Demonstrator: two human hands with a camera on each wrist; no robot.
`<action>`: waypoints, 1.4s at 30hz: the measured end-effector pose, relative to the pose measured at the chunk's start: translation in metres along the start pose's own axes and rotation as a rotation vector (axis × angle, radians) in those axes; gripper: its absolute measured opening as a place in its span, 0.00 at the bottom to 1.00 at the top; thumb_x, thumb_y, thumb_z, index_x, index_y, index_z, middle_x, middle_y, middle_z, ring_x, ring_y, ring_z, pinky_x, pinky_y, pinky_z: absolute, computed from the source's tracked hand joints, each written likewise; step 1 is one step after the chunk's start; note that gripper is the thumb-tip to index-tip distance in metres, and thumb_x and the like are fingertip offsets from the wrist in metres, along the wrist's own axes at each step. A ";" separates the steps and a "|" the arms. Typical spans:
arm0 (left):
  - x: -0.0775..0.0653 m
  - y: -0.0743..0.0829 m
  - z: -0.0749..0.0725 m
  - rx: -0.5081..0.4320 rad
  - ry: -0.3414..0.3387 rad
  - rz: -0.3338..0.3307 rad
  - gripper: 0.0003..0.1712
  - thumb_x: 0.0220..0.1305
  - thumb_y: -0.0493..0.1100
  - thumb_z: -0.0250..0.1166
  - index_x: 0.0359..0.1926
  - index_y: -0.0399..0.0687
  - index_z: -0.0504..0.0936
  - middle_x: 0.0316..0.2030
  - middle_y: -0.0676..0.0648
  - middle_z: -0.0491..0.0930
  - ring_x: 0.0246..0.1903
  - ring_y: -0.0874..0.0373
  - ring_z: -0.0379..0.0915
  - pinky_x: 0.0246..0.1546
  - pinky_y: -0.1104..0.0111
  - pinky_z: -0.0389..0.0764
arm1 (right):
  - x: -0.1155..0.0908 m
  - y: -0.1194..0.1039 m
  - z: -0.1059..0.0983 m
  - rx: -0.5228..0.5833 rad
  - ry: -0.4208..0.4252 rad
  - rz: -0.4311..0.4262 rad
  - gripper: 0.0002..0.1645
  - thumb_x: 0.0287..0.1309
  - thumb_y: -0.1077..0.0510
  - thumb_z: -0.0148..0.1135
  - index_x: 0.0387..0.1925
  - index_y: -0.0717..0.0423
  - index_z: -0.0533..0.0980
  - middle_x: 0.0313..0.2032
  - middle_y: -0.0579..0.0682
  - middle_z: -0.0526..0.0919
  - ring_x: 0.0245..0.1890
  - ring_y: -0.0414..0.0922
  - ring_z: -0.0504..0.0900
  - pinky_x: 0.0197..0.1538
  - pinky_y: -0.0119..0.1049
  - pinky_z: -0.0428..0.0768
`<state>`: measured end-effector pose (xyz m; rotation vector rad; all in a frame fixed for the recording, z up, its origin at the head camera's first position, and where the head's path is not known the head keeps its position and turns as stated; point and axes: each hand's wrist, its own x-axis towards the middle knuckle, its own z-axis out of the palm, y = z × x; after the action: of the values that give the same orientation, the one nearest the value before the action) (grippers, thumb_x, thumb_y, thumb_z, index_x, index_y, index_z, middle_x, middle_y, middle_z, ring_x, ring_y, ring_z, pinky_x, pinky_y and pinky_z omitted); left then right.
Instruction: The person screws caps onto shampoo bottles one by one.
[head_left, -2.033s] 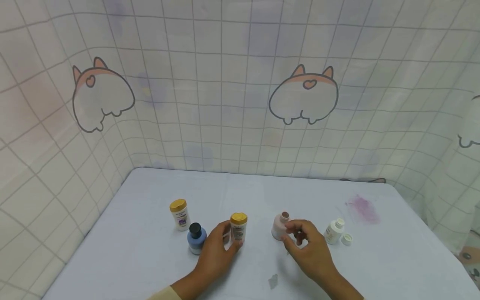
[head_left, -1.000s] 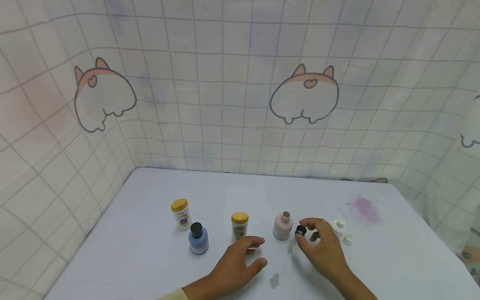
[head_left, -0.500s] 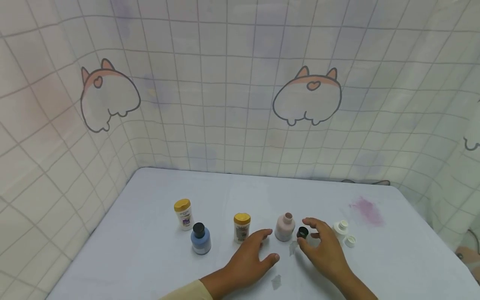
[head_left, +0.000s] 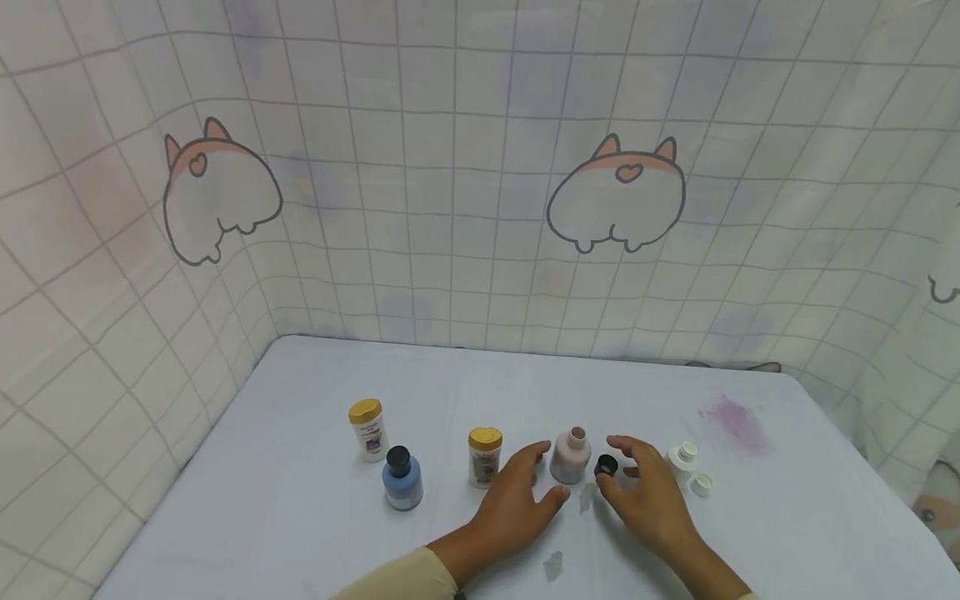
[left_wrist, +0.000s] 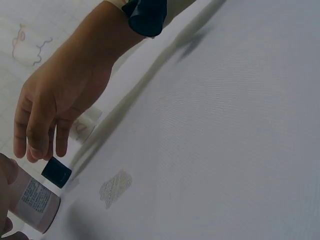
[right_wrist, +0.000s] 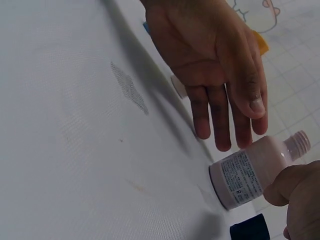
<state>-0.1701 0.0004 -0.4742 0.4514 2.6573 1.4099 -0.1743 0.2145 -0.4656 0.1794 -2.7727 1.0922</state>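
Observation:
A pink bottle [head_left: 570, 457] without a cap stands upright between my two hands. Close on its left is my left hand [head_left: 517, 508], fingers extended and spread, thumb pointing toward the bottle; in the right wrist view its fingertips overlap the bottle's side. On the bottle's right, a black cap [head_left: 606, 465] rests on the table, its hollow side up. My right hand [head_left: 648, 496] hovers around it with index finger and thumb apart; in the left wrist view the cap [left_wrist: 56, 172] sits below those fingertips.
A yellow-capped white bottle [head_left: 484, 460] stands left of my left hand. Farther left are another yellow-capped bottle [head_left: 370, 433] and a blue bottle [head_left: 402, 482] with a black cap. Behind my right hand stand an uncapped white bottle [head_left: 683, 460] and its white cap [head_left: 702, 484].
My left hand has let go of the yellow-capped bottle and moved right to the pink bottle. My right hand has shifted right from the pink bottle, and the black cap now lies on the table.

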 end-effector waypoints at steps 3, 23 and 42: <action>0.003 0.000 0.003 -0.005 0.018 0.013 0.37 0.62 0.57 0.61 0.68 0.54 0.59 0.63 0.51 0.64 0.58 0.57 0.66 0.54 0.64 0.73 | 0.002 0.001 0.001 -0.039 -0.012 0.021 0.31 0.52 0.54 0.68 0.58 0.51 0.69 0.56 0.56 0.71 0.44 0.54 0.79 0.45 0.47 0.80; 0.031 0.002 0.017 -0.021 0.077 0.032 0.39 0.58 0.52 0.67 0.66 0.49 0.61 0.60 0.51 0.69 0.55 0.63 0.68 0.48 0.75 0.74 | 0.008 0.008 0.008 -0.100 -0.005 0.064 0.28 0.49 0.58 0.68 0.53 0.56 0.72 0.46 0.54 0.80 0.47 0.51 0.78 0.51 0.50 0.74; 0.035 0.001 0.015 -0.022 0.118 0.079 0.32 0.55 0.52 0.70 0.59 0.52 0.70 0.51 0.56 0.74 0.47 0.67 0.70 0.44 0.75 0.76 | 0.006 0.004 0.009 0.022 -0.010 0.107 0.24 0.50 0.60 0.68 0.50 0.50 0.72 0.45 0.51 0.81 0.42 0.45 0.81 0.42 0.36 0.80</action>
<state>-0.1998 0.0236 -0.4806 0.4904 2.7411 1.5314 -0.1814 0.2113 -0.4736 0.0390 -2.8097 1.1495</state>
